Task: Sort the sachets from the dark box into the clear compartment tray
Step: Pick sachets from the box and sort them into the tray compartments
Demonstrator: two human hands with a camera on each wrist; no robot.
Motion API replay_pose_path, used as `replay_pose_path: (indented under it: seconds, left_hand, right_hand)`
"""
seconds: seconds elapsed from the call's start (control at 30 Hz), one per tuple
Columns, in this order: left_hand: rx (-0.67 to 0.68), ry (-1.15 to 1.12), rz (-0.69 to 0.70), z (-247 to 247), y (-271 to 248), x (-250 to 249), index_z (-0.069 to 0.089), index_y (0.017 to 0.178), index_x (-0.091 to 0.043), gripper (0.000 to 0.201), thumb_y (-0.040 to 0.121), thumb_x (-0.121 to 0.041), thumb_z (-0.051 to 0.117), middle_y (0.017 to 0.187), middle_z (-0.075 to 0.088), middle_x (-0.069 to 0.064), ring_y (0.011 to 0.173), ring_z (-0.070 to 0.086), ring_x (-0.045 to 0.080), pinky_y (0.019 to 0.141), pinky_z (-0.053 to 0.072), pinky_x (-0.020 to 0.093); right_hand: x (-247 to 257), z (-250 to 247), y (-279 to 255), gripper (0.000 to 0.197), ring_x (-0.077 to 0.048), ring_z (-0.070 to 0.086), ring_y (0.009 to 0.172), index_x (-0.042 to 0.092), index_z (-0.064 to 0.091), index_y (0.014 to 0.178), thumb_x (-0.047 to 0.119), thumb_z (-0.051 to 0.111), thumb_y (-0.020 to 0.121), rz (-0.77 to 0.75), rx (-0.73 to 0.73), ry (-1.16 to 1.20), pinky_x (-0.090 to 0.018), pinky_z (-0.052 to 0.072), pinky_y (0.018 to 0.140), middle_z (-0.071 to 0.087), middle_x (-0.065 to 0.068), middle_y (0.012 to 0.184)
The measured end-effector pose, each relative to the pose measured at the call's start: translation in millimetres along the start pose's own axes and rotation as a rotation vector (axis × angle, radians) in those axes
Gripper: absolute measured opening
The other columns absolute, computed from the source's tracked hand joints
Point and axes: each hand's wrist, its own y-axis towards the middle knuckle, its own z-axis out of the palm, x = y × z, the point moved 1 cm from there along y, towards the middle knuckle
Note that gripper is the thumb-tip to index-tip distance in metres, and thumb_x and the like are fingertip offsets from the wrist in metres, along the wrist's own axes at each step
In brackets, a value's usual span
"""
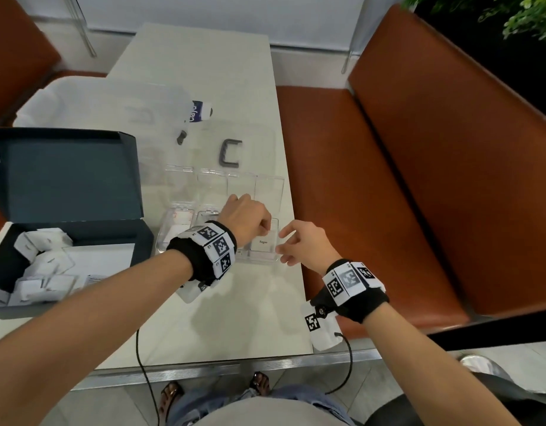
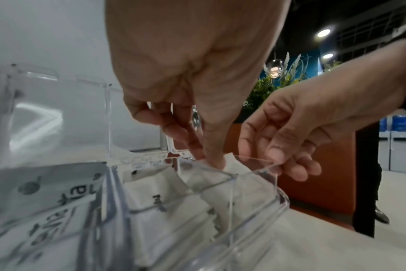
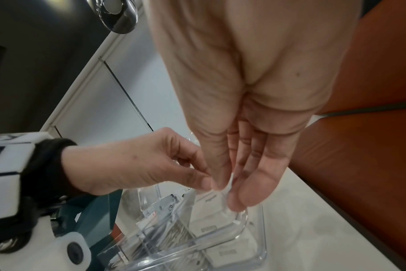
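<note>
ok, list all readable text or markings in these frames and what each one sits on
"Sugar": white sachet in the clear tray's rightmost compartment.
Partial white letters, not fully readable: dark-labelled bottle.
Square black-and-white coded markers, no words: both wristbands.
Print on the other sachets: too blurred.

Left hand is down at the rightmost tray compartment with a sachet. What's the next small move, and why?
Probably let go: the left hand pinches a white sachet whose lower part is already inside the rightmost compartment of the clear tray, above other sachets lying there. The right hand is open beside the tray's edge. Then reach back to the dark box, which still holds sachets.
</note>
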Motion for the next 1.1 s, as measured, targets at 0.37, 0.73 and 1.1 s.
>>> replay_pose_path:
  seconds: [0.37,0.73,1.1]
  left_hand:
    - [0.036,0.328,0.096,3,-5,-13,0.066,0.092,-0.026,0.007,0.089,-0.022,0.063,0.096,0.067,-0.007,0.096,0.054,0.018,0.086,0.028,0.036]
    - [0.003,0.042,0.06,-22,-27,6,0.061,0.114,-0.029,0.025,0.093,-0.04,0.057,0.106,0.067,-0.011,0.1,0.057,0.014,0.091,0.026,0.039]
    - [-0.285,-0.438,-0.126,-110,-131,139,0.07,0.103,-0.024,0.014,0.091,-0.026,0.063,0.096,0.069,-0.008,0.092,0.064,0.009,0.092,0.049,0.029]
  right_hand:
    - [1,2,3,0.025,-0.013,0.066,0.053,0.008,0.057,0.1,0.006,0.073,0.081,0.031,0.008,0.021,-0.02,0.056,0.054,0.07,-0.012,0.072]
    - [14,0,12,0.022,-0.015,0.068,0.057,0.012,0.058,0.104,0.009,0.066,0.085,0.051,-0.07,-0.165,-0.017,0.052,0.051,0.067,-0.014,0.088]
    - [154,60,8,0.007,-0.002,0.065,0.054,0.019,0.066,0.091,0.013,0.062,0.087,-0.343,-0.03,-0.235,-0.011,0.049,0.051,0.07,0.004,0.07]
